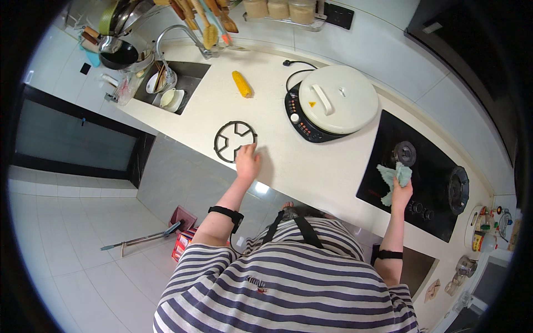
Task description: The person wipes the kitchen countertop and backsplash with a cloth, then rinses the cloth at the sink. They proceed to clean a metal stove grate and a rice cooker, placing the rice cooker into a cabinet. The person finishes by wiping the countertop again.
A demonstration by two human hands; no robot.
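Note:
My left hand (pixel 247 161) is at the near rim of a round black pan support (pixel 220 142) lying on the pale countertop (pixel 287 166); its fingertips touch or hover over the ring, I cannot tell which. My right hand (pixel 402 194) grips a crumpled light-green cloth (pixel 388 175) over the black gas hob (pixel 429 166), just below an uncovered burner (pixel 404 154). Another burner with its support (pixel 458 190) sits at the right. Hob knobs (pixel 421 210) are close to my right hand.
A round electric pan with a white lid (pixel 341 100) stands between the hands, further back, its cord beside it. A corn cob (pixel 242 84) lies near the sink (pixel 193 79), which holds bowls and chopsticks. Utensils hang above the tap (pixel 179 27). Bottles stand far right.

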